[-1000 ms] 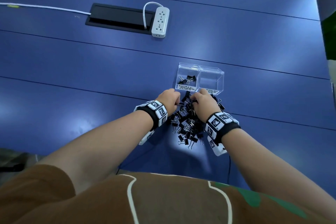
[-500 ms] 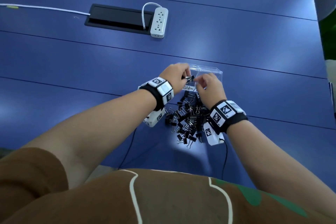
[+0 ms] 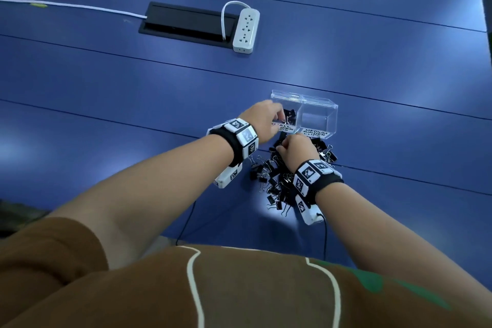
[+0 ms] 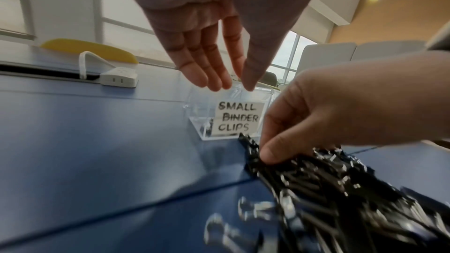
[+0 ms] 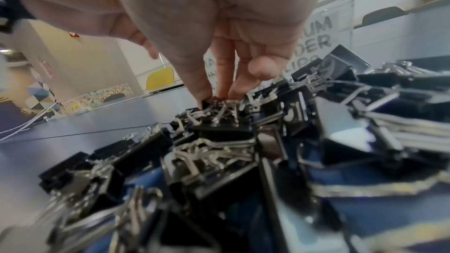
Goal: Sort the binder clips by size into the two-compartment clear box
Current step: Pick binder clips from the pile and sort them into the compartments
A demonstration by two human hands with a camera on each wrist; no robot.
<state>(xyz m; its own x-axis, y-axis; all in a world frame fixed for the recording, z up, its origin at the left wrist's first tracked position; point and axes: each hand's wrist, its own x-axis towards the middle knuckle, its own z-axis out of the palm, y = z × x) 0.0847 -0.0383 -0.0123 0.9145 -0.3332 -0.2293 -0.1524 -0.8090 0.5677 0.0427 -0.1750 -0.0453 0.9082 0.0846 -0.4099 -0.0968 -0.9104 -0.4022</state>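
Observation:
A clear two-compartment box point(image 3: 330, 112) stands on the blue table. Its left half, labelled SMALL BINDER CLIPS point(image 4: 237, 118), holds a few black clips point(image 3: 290, 114); no clips show in the right half, labelled MEDIUM. A pile of black binder clips point(image 3: 277, 181) lies just in front of the box. My left hand point(image 3: 266, 120) hovers at the small compartment's opening with straight fingers point(image 4: 207, 72) and nothing in them. My right hand point(image 3: 295, 149) is down in the pile, where thumb and fingers point(image 5: 222, 88) pinch a small black clip point(image 5: 214, 104).
A white power strip point(image 3: 246, 30) lies beside a black cable hatch point(image 3: 186, 21) at the far side, with a white cable point(image 3: 80, 6) running left. Thin black wires point(image 3: 186, 221) trail from my wrists toward the near table edge.
Both hands rose from the pile to the box half a second ago. Now the left hand is open at the small compartment and the right hand is back down in the pile.

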